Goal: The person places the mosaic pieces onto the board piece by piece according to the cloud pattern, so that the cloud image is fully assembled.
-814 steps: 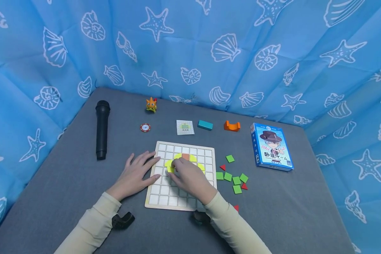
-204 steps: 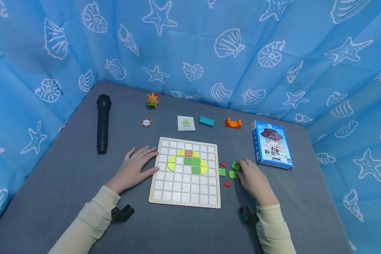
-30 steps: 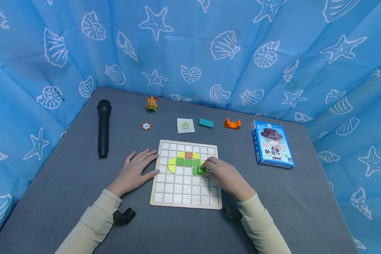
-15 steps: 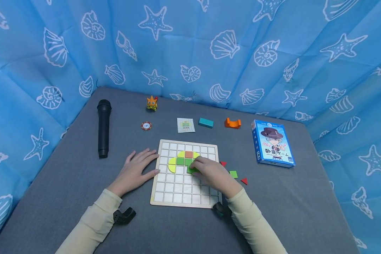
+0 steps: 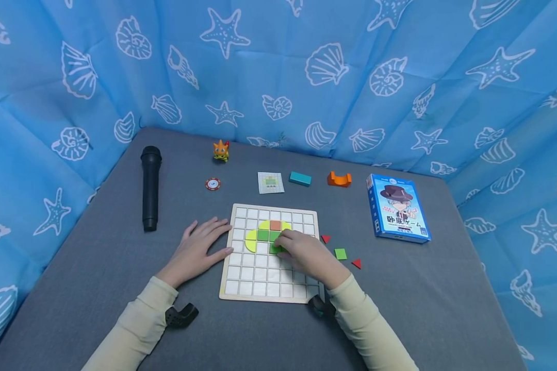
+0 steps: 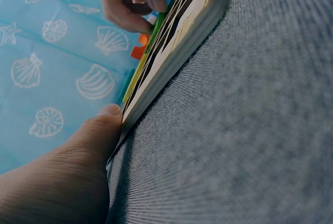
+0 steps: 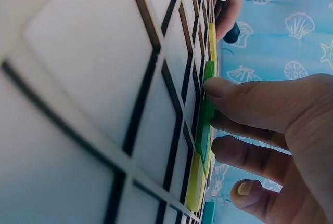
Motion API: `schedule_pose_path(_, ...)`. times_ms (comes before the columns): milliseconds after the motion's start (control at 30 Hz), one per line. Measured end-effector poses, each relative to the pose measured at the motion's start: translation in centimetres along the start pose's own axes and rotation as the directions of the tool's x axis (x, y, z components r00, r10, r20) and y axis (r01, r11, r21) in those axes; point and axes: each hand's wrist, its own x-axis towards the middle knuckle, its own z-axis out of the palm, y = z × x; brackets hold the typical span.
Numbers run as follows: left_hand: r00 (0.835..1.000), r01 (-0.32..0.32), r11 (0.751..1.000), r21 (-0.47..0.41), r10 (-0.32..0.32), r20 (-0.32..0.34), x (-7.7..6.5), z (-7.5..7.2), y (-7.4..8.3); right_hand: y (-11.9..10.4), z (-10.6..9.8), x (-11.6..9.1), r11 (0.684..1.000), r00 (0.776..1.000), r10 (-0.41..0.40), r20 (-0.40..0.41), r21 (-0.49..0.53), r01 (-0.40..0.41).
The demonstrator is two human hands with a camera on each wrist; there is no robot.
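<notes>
A wooden grid board with white cells carries yellow quarter-round tiles, an orange-brown tile and green square tiles. My right hand pinches a green square tile at a cell just below the green row; thumb and fingertips meet its edges in the right wrist view, where that green tile looks close to the board's surface. This hand covers the board's right-middle cells. My left hand lies with spread fingers at the board's left edge, its thumb touching the rim.
Right of the board lie a loose green square and red triangles. Behind it are a pattern card, a teal block, an orange arch block, a poker chip and a figurine. A microphone and game box flank these.
My right hand has shifted left across the board with a green tile. Since the oldest frames, green squares have come onto the board from the loose pile. My left hand stays at the board's edge.
</notes>
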Motion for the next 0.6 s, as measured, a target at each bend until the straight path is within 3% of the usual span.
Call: schedule_pose_path(600, 1.000, -0.001, 1.000, -0.002, 0.001, 0.005, 0.03, -0.04, 0.02, -0.11, 0.28, 0.10, 1.000, 1.000, -0.014, -0.012, 0.004, 0.014)
